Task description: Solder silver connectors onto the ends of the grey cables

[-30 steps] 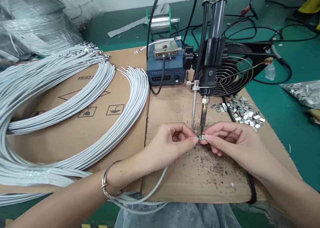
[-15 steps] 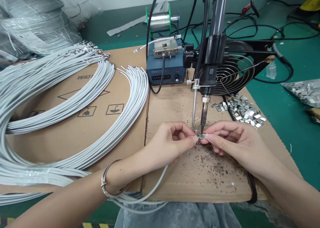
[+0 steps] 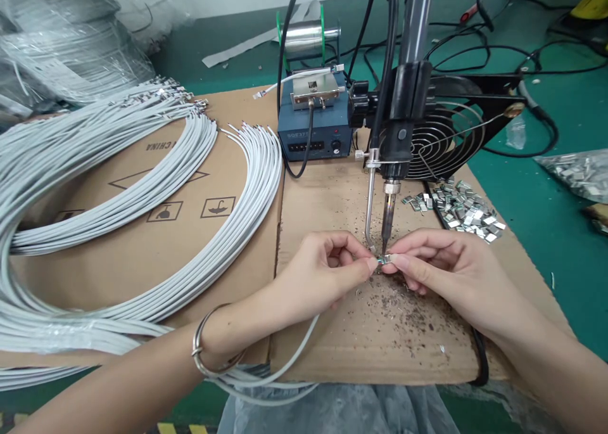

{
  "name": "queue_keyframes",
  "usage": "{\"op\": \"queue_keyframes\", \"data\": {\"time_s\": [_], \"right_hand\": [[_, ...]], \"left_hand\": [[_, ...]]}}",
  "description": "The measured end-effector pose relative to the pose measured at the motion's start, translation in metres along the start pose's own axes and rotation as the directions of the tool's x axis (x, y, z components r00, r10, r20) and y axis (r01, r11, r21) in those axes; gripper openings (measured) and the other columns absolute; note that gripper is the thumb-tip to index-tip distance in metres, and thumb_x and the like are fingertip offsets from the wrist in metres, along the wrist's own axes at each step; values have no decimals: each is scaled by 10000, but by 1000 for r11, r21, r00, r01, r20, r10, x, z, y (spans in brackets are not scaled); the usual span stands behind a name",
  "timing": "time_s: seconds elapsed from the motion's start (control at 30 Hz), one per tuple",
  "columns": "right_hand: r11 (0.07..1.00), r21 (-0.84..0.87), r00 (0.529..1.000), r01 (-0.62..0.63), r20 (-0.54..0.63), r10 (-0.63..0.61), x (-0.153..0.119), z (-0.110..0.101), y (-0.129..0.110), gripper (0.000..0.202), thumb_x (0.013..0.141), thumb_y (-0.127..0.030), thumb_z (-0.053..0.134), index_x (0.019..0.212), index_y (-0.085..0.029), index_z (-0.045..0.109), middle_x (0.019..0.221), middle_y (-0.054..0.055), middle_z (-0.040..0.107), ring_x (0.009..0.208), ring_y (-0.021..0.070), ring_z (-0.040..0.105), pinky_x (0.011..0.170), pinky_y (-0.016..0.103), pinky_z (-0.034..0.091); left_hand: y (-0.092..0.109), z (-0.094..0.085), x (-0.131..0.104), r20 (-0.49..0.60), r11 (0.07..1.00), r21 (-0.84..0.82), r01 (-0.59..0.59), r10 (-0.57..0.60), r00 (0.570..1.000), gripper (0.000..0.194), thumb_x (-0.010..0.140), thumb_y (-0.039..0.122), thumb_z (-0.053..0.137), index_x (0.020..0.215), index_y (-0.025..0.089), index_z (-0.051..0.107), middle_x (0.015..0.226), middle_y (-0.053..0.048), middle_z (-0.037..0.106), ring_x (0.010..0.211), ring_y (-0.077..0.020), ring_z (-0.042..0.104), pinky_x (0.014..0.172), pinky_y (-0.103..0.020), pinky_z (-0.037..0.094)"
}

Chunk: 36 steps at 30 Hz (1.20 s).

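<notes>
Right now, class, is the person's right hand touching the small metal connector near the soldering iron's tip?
Touching: the head view shows the right hand pinching the small metal connector, thumb against its right end.

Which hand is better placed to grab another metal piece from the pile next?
Probably the right hand: it lies nearest the pile, though it must first release its metal part. The left hand is farther off, holding a cable.

Readable text: "CHINA" on cardboard, "SQE37…" on blue box.
Flat brown cardboard sheet (image 3: 228,180): black upside-down "CHINA" lettering (image 3: 161,146), cables cover letters before it; black boxed umbrella pictogram (image 3: 217,207), also upside down; second black boxed pictogram (image 3: 164,211), unclear. Blue rectangular control box (image 3: 299,136): pale "SQE37…" front marking (image 3: 300,135), rest blurred. White label (image 3: 61,73) on plastic-wrapped grey coil: unreadable.
</notes>
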State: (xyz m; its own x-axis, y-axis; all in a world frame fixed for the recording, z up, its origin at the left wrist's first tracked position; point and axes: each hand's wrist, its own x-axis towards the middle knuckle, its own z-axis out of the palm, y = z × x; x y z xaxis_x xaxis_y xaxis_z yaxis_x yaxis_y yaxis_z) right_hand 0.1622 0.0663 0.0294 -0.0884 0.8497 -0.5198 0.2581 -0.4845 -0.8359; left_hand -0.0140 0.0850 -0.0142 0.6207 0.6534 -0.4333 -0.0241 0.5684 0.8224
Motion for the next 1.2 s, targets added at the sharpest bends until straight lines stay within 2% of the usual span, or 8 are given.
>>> {"op": "queue_keyframes", "data": {"time_s": [0.33, 0.5, 0.77, 0.93, 1.1, 1.2], "right_hand": [[1000, 7, 1000, 18, 14, -18, -1, 2, -3, 17, 742, -192, 664, 727, -183, 666, 650, 25, 673, 476, 47, 542, 437, 55, 435], [1000, 14, 1000, 1, -17, 0, 2, 3, -3, 31, 692, -165, 692, 714, -169, 670, 636, 38, 672, 452, 57, 545, 417, 69, 442], [1000, 13, 1000, 20, 4, -20, -1, 2, 0, 11, 723, -172, 669, 730, -180, 669, 649, 22, 675, 483, 47, 556, 433, 48, 433], [1000, -2, 1000, 7, 2, -7, -2, 2, -1, 20, 721, -175, 671, 728, -161, 658, 651, 32, 675, 476, 41, 546, 437, 45, 429], [999, -42, 1000, 9, 4, -9, -1, 1, -1, 57, 724, -196, 667, 736, -142, 654, 639, 48, 672, 459, 49, 544, 430, 59, 437], [998, -52, 1000, 26, 14, -25, -2, 0, 3, 52, 752, -203, 646, 764, -153, 655, 653, 39, 672, 486, 49, 558, 446, 54, 440]], "left_hand": [[-2, 0, -1, 6, 1000, -26, 0, 0, 1000, 145, 741, 240, 645, 734, 120, 564, 477, 53, 423, 353, -45, 373, 321, -118, 308], [-2, -1, 1, -4, 1000, -11, 13, -13, 1000, 150, 732, 244, 651, 730, 123, 563, 469, 54, 426, 346, -50, 379, 313, -122, 313], [-2, 2, 1, 2, 1000, 28, 1, -1, 1000, 171, 781, 276, 595, 731, 118, 552, 458, 56, 420, 343, -46, 370, 324, -128, 289], [-7, 2, -1, -5, 988, 114, -102, 103, 995, 166, 806, 273, 571, 767, 112, 579, 509, 47, 434, 403, -41, 388, 384, -141, 302], [-13, -1, -5, 13, 959, 216, -185, 187, 982, 167, 834, 322, 548, 838, 164, 600, 589, 36, 487, 503, -59, 422, 454, -155, 321], [-12, -3, -9, 24, 901, 351, -255, 264, 964, 133, 845, 290, 540, 883, 192, 623, 658, 30, 547, 557, -71, 455, 501, -166, 347]]}}
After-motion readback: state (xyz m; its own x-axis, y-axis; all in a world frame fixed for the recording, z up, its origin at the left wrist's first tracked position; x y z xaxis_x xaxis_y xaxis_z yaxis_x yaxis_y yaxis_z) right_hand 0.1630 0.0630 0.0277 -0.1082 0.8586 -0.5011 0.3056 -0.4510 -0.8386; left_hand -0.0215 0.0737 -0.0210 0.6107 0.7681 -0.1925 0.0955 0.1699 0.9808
